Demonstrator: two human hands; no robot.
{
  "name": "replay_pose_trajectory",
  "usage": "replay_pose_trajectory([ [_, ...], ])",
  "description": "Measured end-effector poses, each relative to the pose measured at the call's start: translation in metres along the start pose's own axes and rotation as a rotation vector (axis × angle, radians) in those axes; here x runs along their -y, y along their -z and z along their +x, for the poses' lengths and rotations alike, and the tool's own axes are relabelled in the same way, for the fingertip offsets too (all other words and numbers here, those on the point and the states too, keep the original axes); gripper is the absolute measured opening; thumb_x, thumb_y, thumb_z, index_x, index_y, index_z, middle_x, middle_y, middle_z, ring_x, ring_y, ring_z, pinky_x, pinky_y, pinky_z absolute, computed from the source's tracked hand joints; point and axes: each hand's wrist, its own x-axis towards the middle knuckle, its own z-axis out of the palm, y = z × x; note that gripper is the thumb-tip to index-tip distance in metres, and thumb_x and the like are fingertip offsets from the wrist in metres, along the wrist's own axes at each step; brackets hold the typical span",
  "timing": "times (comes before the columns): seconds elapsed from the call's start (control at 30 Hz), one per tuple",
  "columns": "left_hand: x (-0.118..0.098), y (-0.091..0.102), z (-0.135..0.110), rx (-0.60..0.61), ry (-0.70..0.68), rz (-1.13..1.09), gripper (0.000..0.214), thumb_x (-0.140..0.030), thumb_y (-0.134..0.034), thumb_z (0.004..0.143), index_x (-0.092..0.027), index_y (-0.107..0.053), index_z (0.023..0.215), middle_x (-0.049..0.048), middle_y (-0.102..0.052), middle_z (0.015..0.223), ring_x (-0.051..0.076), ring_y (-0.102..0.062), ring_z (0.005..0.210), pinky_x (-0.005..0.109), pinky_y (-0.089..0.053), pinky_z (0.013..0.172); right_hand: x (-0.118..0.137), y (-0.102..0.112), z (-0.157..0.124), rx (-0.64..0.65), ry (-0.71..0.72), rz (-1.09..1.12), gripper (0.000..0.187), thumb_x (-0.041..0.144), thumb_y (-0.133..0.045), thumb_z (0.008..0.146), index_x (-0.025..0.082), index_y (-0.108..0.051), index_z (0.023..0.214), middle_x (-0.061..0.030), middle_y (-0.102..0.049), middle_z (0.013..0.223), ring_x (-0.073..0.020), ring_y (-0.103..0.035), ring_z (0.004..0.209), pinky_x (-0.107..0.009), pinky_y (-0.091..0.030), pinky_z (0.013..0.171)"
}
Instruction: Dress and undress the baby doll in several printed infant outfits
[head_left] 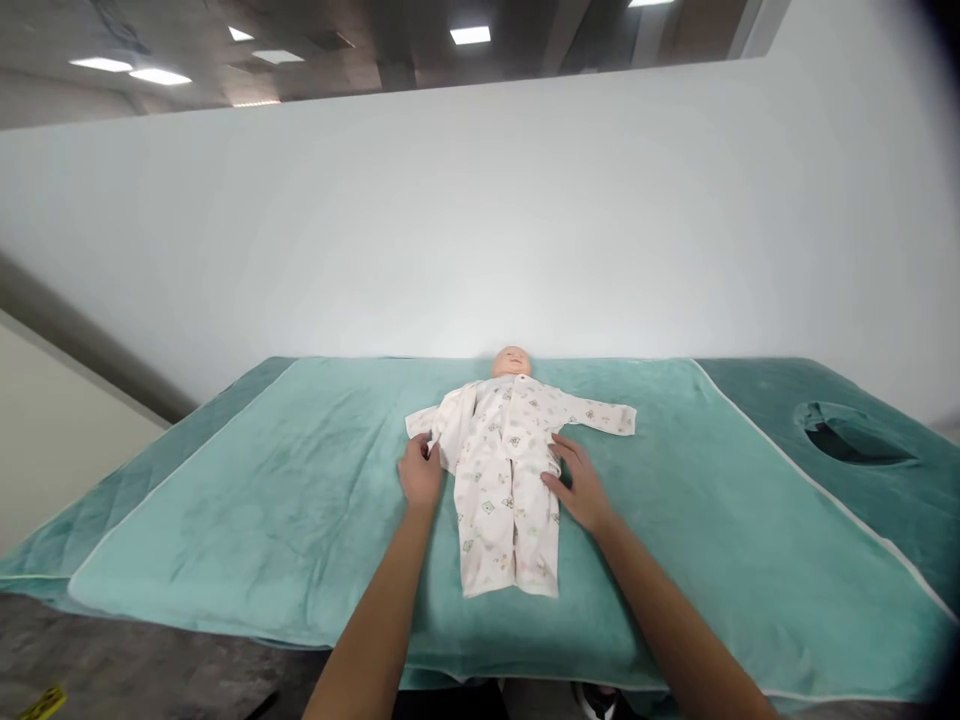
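A baby doll (pixel 512 361) lies on its back, dressed in a white patterned baby shirt (pixel 495 408) and matching trousers (pixel 487 510). Both sleeves stretch out sideways, and the doll's hands and feet do not show. At the shirt's left edge, just under the sleeve, my left hand (pixel 421 472) has its thumb and fingers drawn together on the cloth. My right hand (pixel 583 488) rests at the other side, around the waist, with thumb and fingers apart, touching the edge of the clothes.
A light green blanket (pixel 300 480) lies over a darker green padded bed (pixel 765 400), which has an oval opening (pixel 855 440) at the right. A white wall (pixel 480 230) rises directly behind. A pale panel (pixel 60 430) stands at the left.
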Motion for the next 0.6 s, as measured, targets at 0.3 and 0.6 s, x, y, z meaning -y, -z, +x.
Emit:
replay_pose_trajectory([
  [0.3, -0.039, 0.016, -0.006, 0.05, -0.125, -0.09, 0.034, -0.029, -0.045, 0.091, -0.02, -0.06, 0.121, 0.0054, -0.063, 0.096, 0.019, -0.058, 0.083, 0.032, -0.05, 0.086, -0.015, 0.0, 0.003, 0.046, -0.274, 0.361, 0.029, 0.05, -0.058, 0.086, 0.023, -0.067, 0.081, -0.0044, -0.065, 0.083, -0.022, -0.058, 0.08, -0.037, -0.049, 0.079],
  [0.6, -0.121, 0.043, -0.036, 0.454, -0.863, 0.108, 0.036, -0.015, -0.038, 0.093, -0.022, -0.067, 0.113, 0.0112, -0.065, 0.109, 0.025, -0.06, 0.105, 0.041, -0.047, 0.095, -0.02, 0.021, 0.005, 0.152, -0.359, 0.718, 0.042, 0.057, -0.064, 0.082, 0.019, -0.069, 0.064, -0.0042, -0.064, 0.069, -0.0185, -0.055, 0.072, -0.033, -0.044, 0.075],
])
